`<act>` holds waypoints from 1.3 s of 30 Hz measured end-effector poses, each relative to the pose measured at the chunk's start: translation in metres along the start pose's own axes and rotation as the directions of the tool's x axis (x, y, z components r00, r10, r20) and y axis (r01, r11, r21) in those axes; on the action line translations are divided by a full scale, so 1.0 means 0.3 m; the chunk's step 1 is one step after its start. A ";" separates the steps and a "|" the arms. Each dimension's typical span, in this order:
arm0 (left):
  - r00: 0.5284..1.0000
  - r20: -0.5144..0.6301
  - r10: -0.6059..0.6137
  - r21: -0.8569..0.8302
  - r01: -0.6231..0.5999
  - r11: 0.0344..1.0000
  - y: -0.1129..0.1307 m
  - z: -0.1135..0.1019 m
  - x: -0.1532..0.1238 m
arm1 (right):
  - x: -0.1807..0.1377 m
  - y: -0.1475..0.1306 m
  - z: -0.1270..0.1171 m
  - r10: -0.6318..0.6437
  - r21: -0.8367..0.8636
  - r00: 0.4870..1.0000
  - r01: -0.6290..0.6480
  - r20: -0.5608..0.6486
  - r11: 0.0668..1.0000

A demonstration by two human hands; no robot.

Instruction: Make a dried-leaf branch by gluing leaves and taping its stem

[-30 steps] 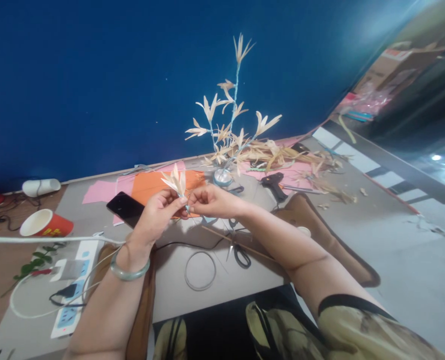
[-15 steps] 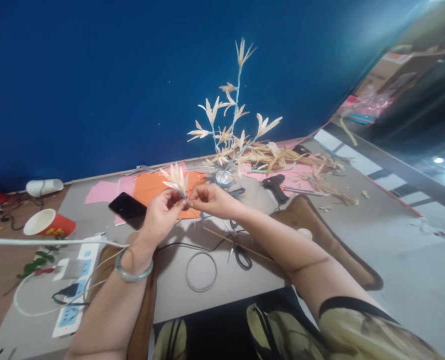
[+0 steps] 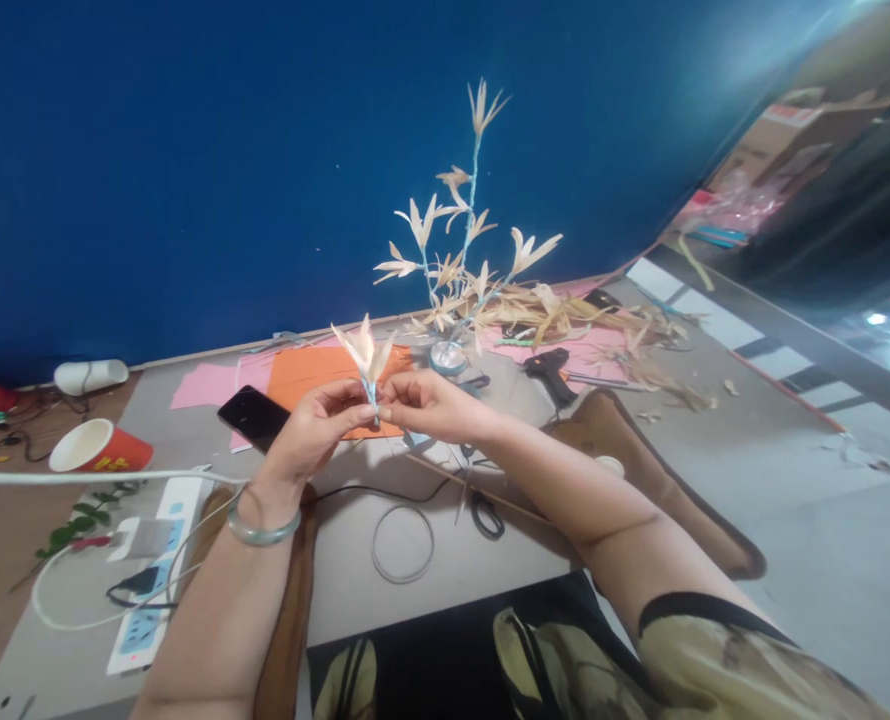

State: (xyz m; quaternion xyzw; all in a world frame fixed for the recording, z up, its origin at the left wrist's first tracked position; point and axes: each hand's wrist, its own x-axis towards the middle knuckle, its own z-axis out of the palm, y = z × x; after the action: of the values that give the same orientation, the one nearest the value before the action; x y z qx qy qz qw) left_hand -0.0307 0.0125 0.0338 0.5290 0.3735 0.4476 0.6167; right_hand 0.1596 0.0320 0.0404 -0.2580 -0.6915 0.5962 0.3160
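Between my hands is a pale husk flower (image 3: 368,352), upright, with a light-blue wrapped stem below its petals. My left hand (image 3: 321,425), with a pale bangle (image 3: 263,528) at the wrist, pinches the stem from the left. From the right, the fingertips of my right hand (image 3: 430,404) are closed on the same stem near its lower end. Behind them stands a branching arrangement of husk flowers (image 3: 466,240) on blue-wrapped stems, rising from a small round base (image 3: 449,357). Orange paper (image 3: 302,365) lies under and behind my hands.
A black phone (image 3: 254,418) lies left of my hands. A red paper cup (image 3: 100,447) and a power strip (image 3: 145,600) with cables are farther left. Scissors (image 3: 487,515), a wire ring (image 3: 402,543), a glue gun (image 3: 552,375) and dried husks (image 3: 565,315) lie on the table.
The flower has shifted slightly right and turned, so more of its blue stem shows. My left hand's fingers have moved a little along it; my right hand stays nearly in place.
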 end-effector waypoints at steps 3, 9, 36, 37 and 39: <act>0.999 0.045 0.020 0.027 -0.021 0.999 -0.003 -0.014 -0.001 | -0.005 -0.012 -0.008 -0.006 0.035 0.997 0.003 0.077 0.999; 0.995 0.026 0.091 0.063 -0.093 0.994 -0.034 -0.020 -0.008 | -0.018 -0.027 -0.006 0.006 0.148 0.984 -0.032 0.177 0.989; 0.953 -0.040 0.299 0.318 -0.272 0.908 -0.023 -0.035 0.013 | -0.005 0.001 0.043 -0.020 0.019 0.979 0.024 -0.204 1.000; 0.949 -0.038 0.312 0.382 -0.274 0.883 -0.015 -0.034 0.013 | -0.005 0.003 0.048 -0.030 -0.016 0.972 0.027 -0.234 1.000; 0.938 -0.032 0.345 0.491 -0.286 0.823 -0.003 -0.028 0.013 | -0.007 0.010 0.061 -0.060 -0.095 0.956 0.035 -0.287 0.995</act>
State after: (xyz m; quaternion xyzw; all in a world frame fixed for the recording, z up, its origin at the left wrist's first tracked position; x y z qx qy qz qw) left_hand -0.0372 0.0188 0.0316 0.6917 0.4157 0.4678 0.3603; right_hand 0.1473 0.0190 0.0356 -0.3395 -0.6696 0.5130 0.4163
